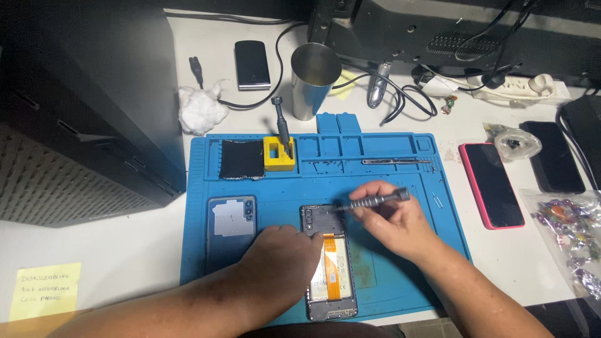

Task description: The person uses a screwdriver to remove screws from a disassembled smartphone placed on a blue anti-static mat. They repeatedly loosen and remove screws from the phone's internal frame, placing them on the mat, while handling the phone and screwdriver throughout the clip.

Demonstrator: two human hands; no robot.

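An opened phone (330, 263) lies face down on the blue work mat (388, 181), its battery and an orange flex cable exposed. My left hand (283, 253) rests on the phone's left edge and holds it steady. My right hand (391, 219) grips a grey precision screwdriver (374, 200), whose tip points left at the phone's upper right corner near the camera area. The phone's removed back cover (230, 220) lies to the left on the mat.
On the mat's top row stand a yellow block holding a second screwdriver (280, 150), a black pad (241, 159) and tweezers (395, 161). A steel cup (313, 78), a pink-cased phone (491, 184), a black phone (554, 156), a white wad (201, 109), cables and a yellow note (45, 290) surround it.
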